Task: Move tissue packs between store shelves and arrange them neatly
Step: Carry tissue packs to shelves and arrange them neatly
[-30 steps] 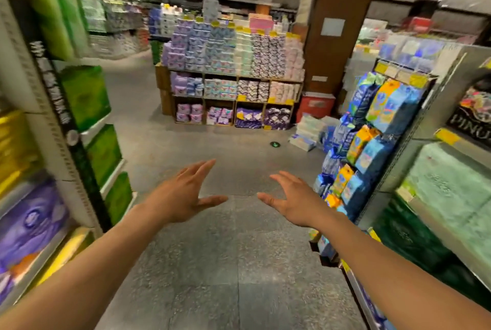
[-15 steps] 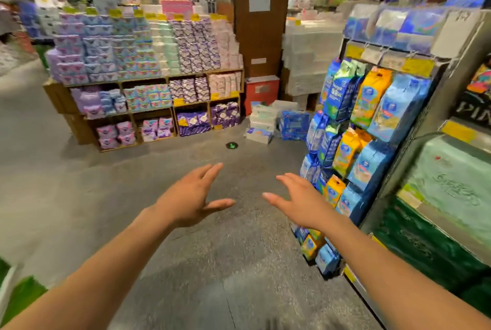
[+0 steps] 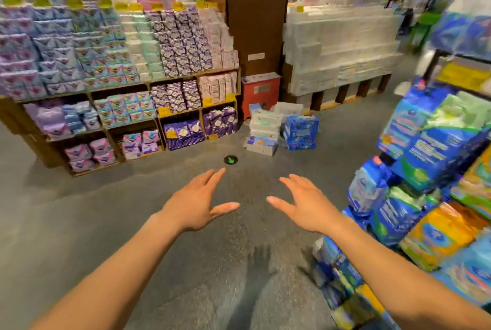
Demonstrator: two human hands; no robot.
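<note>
Both hands are spread wide and carry nothing: the left hand and the right hand hover at centre frame, palms turned toward each other, fingers straight, above the bare grey floor. Just beyond the fingertips lies a small green floor marker, and past it, right of centre, the loose tissue packs sit stacked on the floor beside a blue bundle at the foot of the brown pillar — probably the stock to be moved. Such film-wrapped packs should be light and soft, yielding under a squeeze and a little slick, so pressing flat palms on two opposite sides looks safer than pinching a corner. The wooden shelf fills the upper left, a hanging rack of blue and orange bags the right edge, though that side is badly blurred. Against half a second ago the hands keep the same open pose, while the floor stack and shelf show larger and nearer the middle — the view has closed in on them.
</note>
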